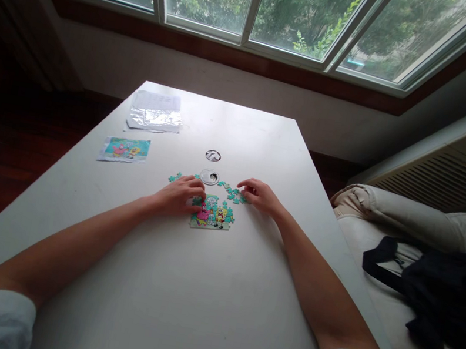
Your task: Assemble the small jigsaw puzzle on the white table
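Note:
A partly assembled jigsaw puzzle (220, 216) with cartoon figures, one pink and one yellow, lies flat on the white table (205, 289). My left hand (180, 194) is at its left side, fingers bent and thumb and forefinger on the puzzle's edge, covering part of it. Loose turquoise puzzle pieces (234, 194) are scattered just beyond the puzzle. Over their right end is my right hand (259, 194), fingers loosely curved and apart, with no piece visible in them. More turquoise pieces (174, 177) lie beyond my left hand.
Two round items, one silvery disc (209, 177) and one dark-rimmed disc (213, 155), lie past the pieces. A picture sheet (125, 149) and a clear plastic packet (156, 113) are at the left. A dark bag (445, 293) rests on the pale sofa (355, 219) at right.

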The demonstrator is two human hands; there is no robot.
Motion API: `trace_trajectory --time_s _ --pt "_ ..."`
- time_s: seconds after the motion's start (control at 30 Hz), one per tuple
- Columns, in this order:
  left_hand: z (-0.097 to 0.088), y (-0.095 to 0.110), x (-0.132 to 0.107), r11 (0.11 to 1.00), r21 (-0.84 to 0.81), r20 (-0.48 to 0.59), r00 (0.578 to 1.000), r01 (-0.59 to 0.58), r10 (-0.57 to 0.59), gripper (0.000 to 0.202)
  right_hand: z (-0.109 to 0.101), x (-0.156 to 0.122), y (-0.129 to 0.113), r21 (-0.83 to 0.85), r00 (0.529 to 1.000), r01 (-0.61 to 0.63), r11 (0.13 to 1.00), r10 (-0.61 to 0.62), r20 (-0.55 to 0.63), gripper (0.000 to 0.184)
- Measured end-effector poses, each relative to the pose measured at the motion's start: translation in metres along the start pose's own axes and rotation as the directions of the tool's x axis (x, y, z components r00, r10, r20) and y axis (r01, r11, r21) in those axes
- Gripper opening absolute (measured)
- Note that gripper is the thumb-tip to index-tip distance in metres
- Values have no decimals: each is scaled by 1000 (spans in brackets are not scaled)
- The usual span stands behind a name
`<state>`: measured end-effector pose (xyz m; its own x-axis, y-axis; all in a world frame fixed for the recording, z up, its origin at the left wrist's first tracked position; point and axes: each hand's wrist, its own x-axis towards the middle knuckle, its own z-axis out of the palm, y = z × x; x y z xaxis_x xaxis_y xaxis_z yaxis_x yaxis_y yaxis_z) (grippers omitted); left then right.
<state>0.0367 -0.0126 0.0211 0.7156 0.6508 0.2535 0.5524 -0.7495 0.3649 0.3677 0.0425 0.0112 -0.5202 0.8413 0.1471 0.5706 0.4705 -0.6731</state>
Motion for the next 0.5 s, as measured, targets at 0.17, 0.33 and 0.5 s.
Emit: trace_trajectory --time_s 0.17,0.33,0.5 --pt "0 -2 -1 1000 -12 9 1000 3 -3 19 3 0 8 92 999 -41 995 44 -24 27" --pt "0 -1 1 1000 -19 13 1000 5 -5 17 10 0 7 68 993 -17 998 25 -118 22" --pt "0 -3 2 999 -32 18 1000 15 -14 16 13 0 9 16 989 28 999 -25 -146 20"
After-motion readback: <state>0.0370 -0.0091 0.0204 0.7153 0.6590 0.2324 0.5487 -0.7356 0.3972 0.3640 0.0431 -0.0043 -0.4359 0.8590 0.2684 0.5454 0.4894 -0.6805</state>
